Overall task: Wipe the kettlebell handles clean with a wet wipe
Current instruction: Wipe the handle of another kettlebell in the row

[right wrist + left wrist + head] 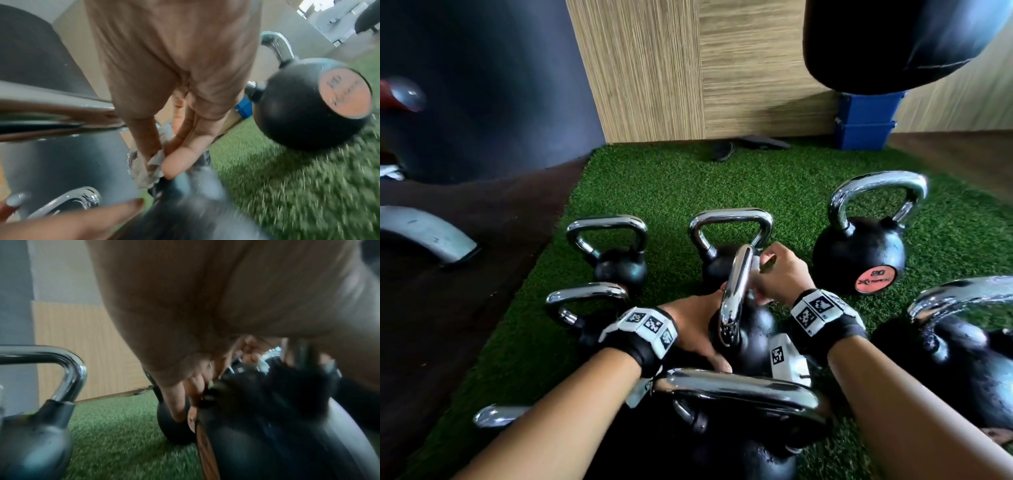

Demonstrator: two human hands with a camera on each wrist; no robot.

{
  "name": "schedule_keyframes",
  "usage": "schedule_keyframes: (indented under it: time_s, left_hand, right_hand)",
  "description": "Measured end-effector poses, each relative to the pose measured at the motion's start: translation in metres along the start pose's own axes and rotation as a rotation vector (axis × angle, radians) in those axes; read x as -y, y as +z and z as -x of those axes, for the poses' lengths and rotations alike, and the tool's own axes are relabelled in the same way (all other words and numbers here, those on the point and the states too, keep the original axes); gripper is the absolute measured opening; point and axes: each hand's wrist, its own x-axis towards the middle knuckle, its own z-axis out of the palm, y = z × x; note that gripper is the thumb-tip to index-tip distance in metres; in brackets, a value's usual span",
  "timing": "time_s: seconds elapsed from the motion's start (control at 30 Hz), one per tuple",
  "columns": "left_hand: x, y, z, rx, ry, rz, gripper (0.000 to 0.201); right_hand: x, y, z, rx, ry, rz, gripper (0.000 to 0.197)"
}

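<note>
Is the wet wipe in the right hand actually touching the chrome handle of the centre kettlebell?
Touching. The head view shows the right hand pressing the wet wipe against the handle; the right wrist view shows the same.

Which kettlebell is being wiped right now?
On the green turf, find the cluster of black kettlebells. It is the middle one, between both hands: only its chrome handle points edge-on to the viewer, with a white wipe pressed against it.
</note>
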Motion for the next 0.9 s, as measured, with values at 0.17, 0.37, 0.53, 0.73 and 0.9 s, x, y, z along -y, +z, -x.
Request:
schedule_keyframes:
  time_s: [0.17,0.37,0.53,0.73,0.9]
  left_hand:
    - [-0.016,-0.036,0.025,-0.054,-0.048,0.115,0.109]
    - [-0.048,-0.039,0.013,-0.115,-0.193,-0.381,0.095]
    - [-0.044,-0.045,0.014,-0.055,-0.145,-0.273,0.08]
    - [-0.038,-0.074,0.018,-0.022,-0.139,-0.335,0.055]
    - [-0.023,-0.077,0.022,-0.227,-0.172,-0.357,0.064]
  right_hand:
    - [0.025,-0.023,-0.002,0.127,-0.384,0.383,0.057]
    - [0.048,-0.02,-0.001,0.133,-0.349,0.531,0.031]
    - [0.051,-0.031,0.01,0.198,-0.239,0.477,0.031]
    - [0.046,-0.053,0.032,0.108,-0.115,0.489,0.034]
    - [0.036,-0.055,0.051,0.009,-0.083,0.538,0.027]
